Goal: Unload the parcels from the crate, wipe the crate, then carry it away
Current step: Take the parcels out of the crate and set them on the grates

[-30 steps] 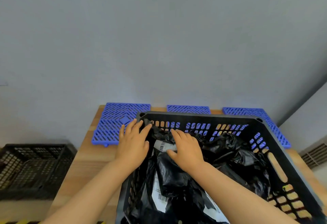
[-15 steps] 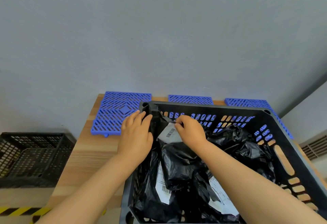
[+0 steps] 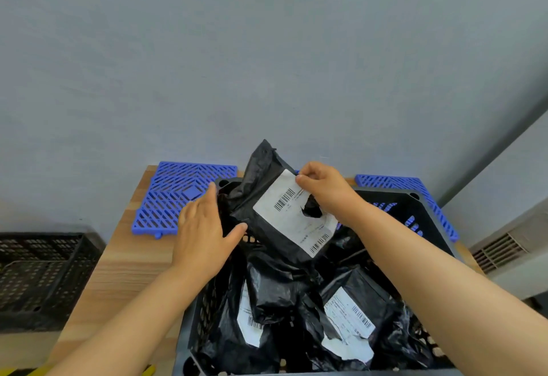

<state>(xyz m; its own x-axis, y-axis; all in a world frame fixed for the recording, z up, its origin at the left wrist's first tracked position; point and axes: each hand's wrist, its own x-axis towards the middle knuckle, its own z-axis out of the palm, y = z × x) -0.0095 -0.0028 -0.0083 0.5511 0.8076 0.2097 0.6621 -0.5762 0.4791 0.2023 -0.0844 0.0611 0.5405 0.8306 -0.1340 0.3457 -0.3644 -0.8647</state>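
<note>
Right hand point(image 3: 324, 190) pinches the top edge of a black parcel point(image 3: 284, 227), holding it above the crate point(image 3: 427, 215) rim, likely so it comes out without snagging. Left hand point(image 3: 204, 236) flat, fingers straight, thumb against the parcel's lower edge, probably to steady it. More parcels point(image 3: 350, 313) fill the crate on the desk point(image 3: 124, 272).

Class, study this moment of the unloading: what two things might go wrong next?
The right hand pinches the lifted parcel only at a corner of its label, which is torn, so it may rip and the parcel drop. The left hand lies open beside it, not gripping, so a slip might go uncaught.
</note>
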